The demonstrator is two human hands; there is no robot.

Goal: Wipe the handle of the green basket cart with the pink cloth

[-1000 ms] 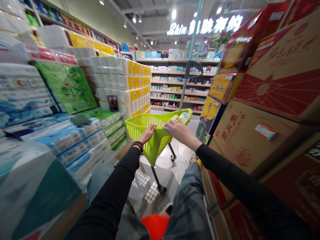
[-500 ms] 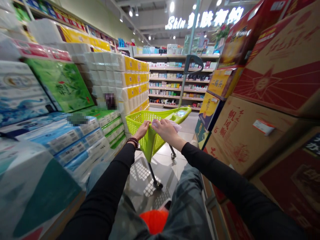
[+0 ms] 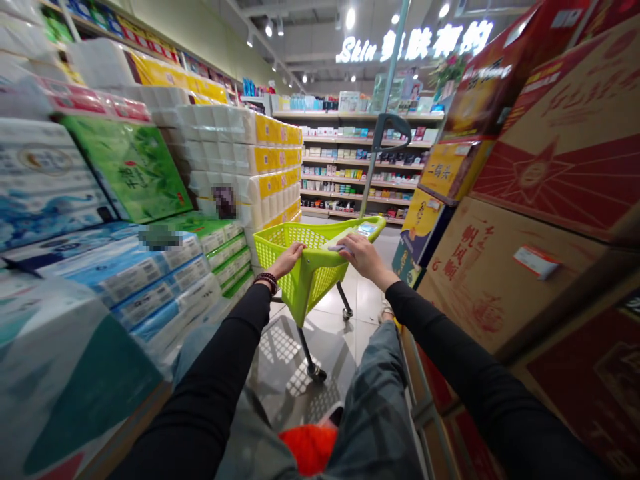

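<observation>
A yellow-green plastic shopping cart (image 3: pixel 295 293) with perforated sides stands on dark legs with casters in front of me. My left hand (image 3: pixel 289 260) is closed on the near rim at its left corner, a beaded bracelet round the wrist. On the right rim lies my right hand (image 3: pixel 365 257), its fingers bent over a pale purple cloth (image 3: pixel 341 247) pressed against the plastic. Most of the cloth is hidden under the fingers. Farther along that rim is a label panel (image 3: pixel 367 229). A grey pole with a dark loop handle (image 3: pixel 393 132) rises behind the cart.
Stacked tissue packs (image 3: pixel 150 273) and white-and-yellow paper rolls (image 3: pixel 270 160) line the left. Cardboard cartons (image 3: pixel 480 267) are piled close on the right. Shelves of small goods (image 3: pixel 345 153) stand at the back. Something orange-red (image 3: pixel 310 447) is low between my legs.
My right hand has slid with the cloth from the near corner rightward along the rim. My left hand stays at the left corner. The view has shifted slightly.
</observation>
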